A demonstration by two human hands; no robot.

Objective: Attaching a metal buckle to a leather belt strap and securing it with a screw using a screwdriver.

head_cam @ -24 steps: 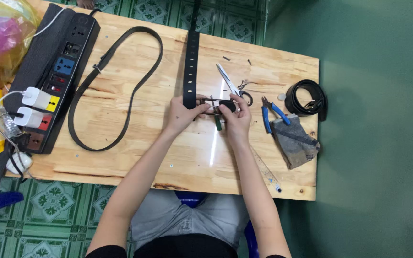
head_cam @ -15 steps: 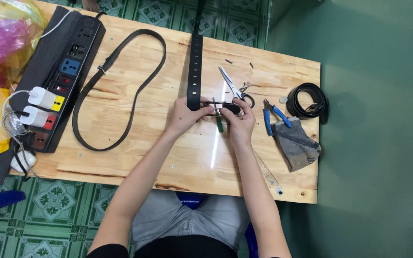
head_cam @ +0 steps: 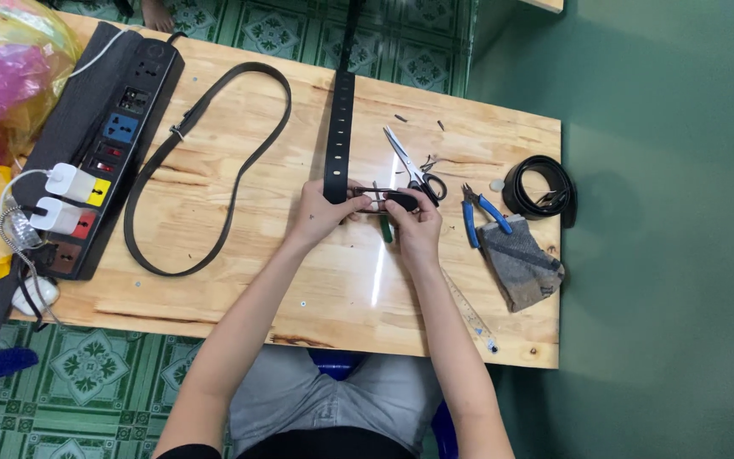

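Wooden table (head_cam: 239, 280), seen from above. Left hand (head_cam: 320, 214) closed on the near end of a flat black belt (head_cam: 339, 127) running straight away across the table and over its far edge. Right hand (head_cam: 416, 223) pinching a small dark buckle piece (head_cam: 384, 201) at that same belt end; fingers of both hands curled tight, nearly meeting. Green-handled tool (head_cam: 386, 228) lying under the hands, mostly hidden. Scissors (head_cam: 414, 163) just beyond the right hand, blades pointing away. Blue-handled pliers (head_cam: 477, 212) and grey cloth (head_cam: 520, 263) to the right; coiled black belt (head_cam: 541, 189) near the right edge. Looped thin strap (head_cam: 214, 161) and black power strip (head_cam: 108, 144) to the left.
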